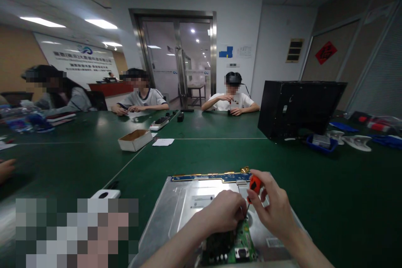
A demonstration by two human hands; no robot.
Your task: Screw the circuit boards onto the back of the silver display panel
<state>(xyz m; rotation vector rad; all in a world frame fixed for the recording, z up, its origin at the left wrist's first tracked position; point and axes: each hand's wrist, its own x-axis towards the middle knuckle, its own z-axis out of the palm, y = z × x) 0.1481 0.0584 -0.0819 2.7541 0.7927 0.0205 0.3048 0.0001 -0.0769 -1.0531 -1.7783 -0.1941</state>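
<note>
Head view: I see the right hand (274, 201) pinching an orange-and-black screwdriver (255, 184), its thin shaft slanting down at the far end of a green circuit board (246, 238). The left hand (226, 211) curls beside the shaft; I can't tell whether it grips anything. Beneath lies a flat silver metal panel (176, 203) on the dark-green table (339, 201).

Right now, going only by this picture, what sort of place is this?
Probably an office reception area used for electronics work: a red desk, glass doors, and a screwdriver held at a circuit board.
</note>
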